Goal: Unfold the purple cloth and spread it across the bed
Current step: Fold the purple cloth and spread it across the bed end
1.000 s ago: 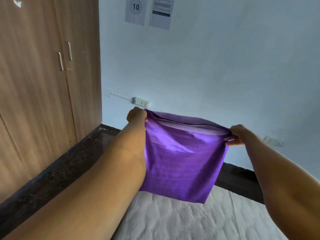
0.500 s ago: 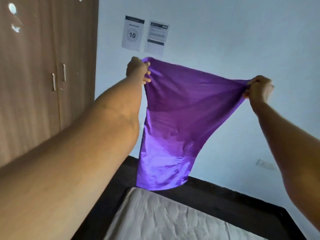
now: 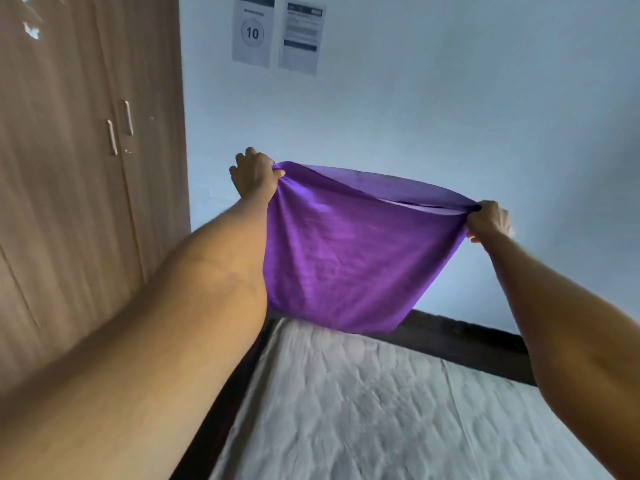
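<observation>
The purple cloth [image 3: 349, 258] is being held up in the air above the far end of the bed [image 3: 381, 410], stretched between both hands and hanging below them. Its upper left corner is being gripped by the curled fingers of the left hand [image 3: 254, 174], and its upper right corner is being pinched in the closed fingers of the right hand [image 3: 488, 221].

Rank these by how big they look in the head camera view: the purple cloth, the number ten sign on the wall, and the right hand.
1. Purple cloth, clearly largest.
2. Number ten sign and right hand look about alike; the sign is cut off at the top edge and hangs farther away, so I won't rank them.
</observation>
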Motion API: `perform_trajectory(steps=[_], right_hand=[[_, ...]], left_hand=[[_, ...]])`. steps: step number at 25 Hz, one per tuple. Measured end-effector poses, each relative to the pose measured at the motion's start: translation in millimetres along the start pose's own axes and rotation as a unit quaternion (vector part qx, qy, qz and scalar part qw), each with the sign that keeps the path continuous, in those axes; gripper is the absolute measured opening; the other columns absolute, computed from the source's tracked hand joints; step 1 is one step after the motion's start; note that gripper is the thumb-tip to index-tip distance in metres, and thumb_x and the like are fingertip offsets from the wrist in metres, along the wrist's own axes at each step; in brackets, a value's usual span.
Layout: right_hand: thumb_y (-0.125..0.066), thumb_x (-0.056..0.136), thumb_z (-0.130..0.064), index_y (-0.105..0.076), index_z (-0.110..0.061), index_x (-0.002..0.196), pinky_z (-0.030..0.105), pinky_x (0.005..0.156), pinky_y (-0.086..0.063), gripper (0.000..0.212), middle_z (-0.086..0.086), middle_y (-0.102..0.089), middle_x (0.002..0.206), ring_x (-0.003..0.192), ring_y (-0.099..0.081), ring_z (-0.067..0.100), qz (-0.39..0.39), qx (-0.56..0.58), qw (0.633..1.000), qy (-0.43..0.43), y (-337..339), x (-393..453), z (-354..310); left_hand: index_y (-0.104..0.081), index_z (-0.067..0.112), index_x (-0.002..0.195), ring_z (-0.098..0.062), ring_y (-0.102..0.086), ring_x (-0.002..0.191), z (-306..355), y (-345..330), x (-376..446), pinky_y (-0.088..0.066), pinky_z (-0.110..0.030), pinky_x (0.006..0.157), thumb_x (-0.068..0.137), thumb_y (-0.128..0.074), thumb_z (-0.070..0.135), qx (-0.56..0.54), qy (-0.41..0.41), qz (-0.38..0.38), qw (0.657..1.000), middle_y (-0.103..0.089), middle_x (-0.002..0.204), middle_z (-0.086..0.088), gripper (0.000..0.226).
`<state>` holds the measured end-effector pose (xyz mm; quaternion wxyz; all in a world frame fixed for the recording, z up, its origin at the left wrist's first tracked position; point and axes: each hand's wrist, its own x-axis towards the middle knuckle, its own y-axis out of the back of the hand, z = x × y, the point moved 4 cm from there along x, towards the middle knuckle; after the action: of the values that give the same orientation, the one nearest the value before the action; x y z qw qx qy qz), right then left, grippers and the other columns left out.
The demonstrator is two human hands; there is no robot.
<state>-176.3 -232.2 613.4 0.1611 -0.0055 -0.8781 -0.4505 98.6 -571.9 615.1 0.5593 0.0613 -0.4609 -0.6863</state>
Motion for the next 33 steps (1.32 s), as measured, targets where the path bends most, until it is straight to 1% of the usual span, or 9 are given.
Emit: perform_trajectory(steps=[2, 7, 10, 14, 17, 19, 24, 29, 33], right_hand=[[-0.043, 0.071, -0.008, -0.064, -0.017, 0.101, 0.041, 0.091, -0.052, 0.037, 0.018, -0.069, 0.102, 0.093, -0.068, 0.034, -0.009, -0.035, 0.999, -0.015, -3.3, -42.9, 22.9], [-0.050, 0.074, -0.012, -0.066, -0.023, 0.101, 0.037, 0.090, -0.052, 0.034, 0.014, -0.070, 0.100, 0.093, -0.067, 0.032, -0.070, -0.136, 0.988, 0.012, 13.2, -142.8, 72.5], [-0.053, 0.078, -0.013, -0.067, -0.024, 0.104, 0.036, 0.086, -0.050, 0.031, 0.014, -0.068, 0.104, 0.098, -0.065, 0.033, -0.083, -0.195, 0.976, 0.057, 27.1, -189.5, 89.0], [-0.049, 0.086, -0.010, -0.067, -0.024, 0.102, 0.035, 0.079, -0.046, 0.028, 0.012, -0.066, 0.108, 0.103, -0.061, 0.033, -0.091, -0.296, 0.943, 0.124, 48.1, -253.7, 115.3], [-0.048, 0.088, -0.013, -0.067, -0.024, 0.099, 0.032, 0.072, -0.042, 0.025, 0.009, -0.067, 0.105, 0.102, -0.062, 0.031, -0.098, -0.347, 0.917, 0.173, 58.2, -308.2, 144.3], [-0.047, 0.090, -0.017, -0.066, -0.025, 0.104, 0.033, 0.077, -0.046, 0.025, 0.008, -0.066, 0.112, 0.106, -0.062, 0.030, -0.109, -0.358, 0.907, 0.193, 57.1, -346.1, 172.4], [-0.046, 0.091, -0.025, -0.061, -0.034, 0.115, 0.028, 0.087, -0.048, 0.030, 0.000, -0.064, 0.122, 0.113, -0.061, 0.022, -0.180, -0.398, 0.875, 0.211, 25.7, -450.0, 280.4], [-0.047, 0.087, -0.015, -0.059, -0.036, 0.118, 0.025, 0.085, -0.047, 0.039, -0.003, -0.065, 0.120, 0.112, -0.061, 0.019, -0.249, -0.421, 0.851, 0.190, -17.4, -540.6, 362.8], [-0.047, 0.087, -0.013, -0.060, -0.029, 0.118, 0.026, 0.086, -0.048, 0.037, -0.001, -0.065, 0.120, 0.113, -0.061, 0.021, -0.277, -0.432, 0.844, 0.157, -46.4, -612.1, 413.2]], left_hand=[[-0.066, 0.011, 0.109, -0.031, -0.043, 0.120, -20.3, 3.6, -37.6, -0.031, -0.041, 0.100, 0.089, -0.059, 0.032, 0.025, -0.042, -0.020, 0.999, -0.053, 0.125, -0.011, 0.031], [-0.069, 0.008, 0.096, -0.031, -0.047, 0.113, -65.5, 16.3, -140.1, -0.032, -0.039, 0.093, 0.089, -0.058, 0.036, 0.124, -0.103, -0.093, 0.983, -0.063, 0.113, -0.010, 0.031], [-0.067, 0.002, 0.093, -0.033, -0.050, 0.108, -75.8, 32.9, -184.8, -0.035, -0.038, 0.090, 0.088, -0.062, 0.028, 0.131, -0.108, -0.116, 0.979, -0.065, 0.108, -0.015, 0.027], [-0.065, 0.003, 0.077, -0.033, -0.056, 0.088, -100.1, 66.3, -256.0, -0.045, -0.037, 0.080, 0.083, -0.068, 0.026, 0.181, -0.119, -0.148, 0.965, -0.068, 0.094, -0.018, 0.024], [-0.070, 0.005, 0.094, -0.033, -0.059, 0.098, -122.4, 80.5, -332.4, -0.045, -0.036, 0.084, 0.084, -0.067, 0.027, 0.219, -0.136, -0.174, 0.950, -0.068, 0.101, -0.017, 0.024], [-0.070, 0.008, 0.101, -0.031, -0.057, 0.106, -138.1, 80.1, -388.3, -0.042, -0.033, 0.090, 0.086, -0.064, 0.026, 0.252, -0.142, -0.184, 0.940, -0.067, 0.107, -0.015, 0.025], [-0.069, 0.016, 0.101, -0.024, -0.053, 0.109, -200.5, 42.0, -526.5, -0.036, -0.034, 0.092, 0.087, -0.059, 0.025, 0.309, -0.156, -0.237, 0.908, -0.067, 0.109, -0.003, 0.020], [-0.065, 0.015, 0.107, -0.023, -0.052, 0.112, -252.2, 10.3, -623.8, -0.034, -0.033, 0.095, 0.087, -0.057, 0.025, 0.353, -0.168, -0.290, 0.873, -0.065, 0.113, -0.001, 0.023], [-0.065, 0.015, 0.105, -0.021, -0.052, 0.113, -298.5, -6.9, -695.9, -0.034, -0.031, 0.096, 0.088, -0.057, 0.024, 0.384, -0.182, -0.333, 0.842, -0.065, 0.111, -0.001, 0.021]])
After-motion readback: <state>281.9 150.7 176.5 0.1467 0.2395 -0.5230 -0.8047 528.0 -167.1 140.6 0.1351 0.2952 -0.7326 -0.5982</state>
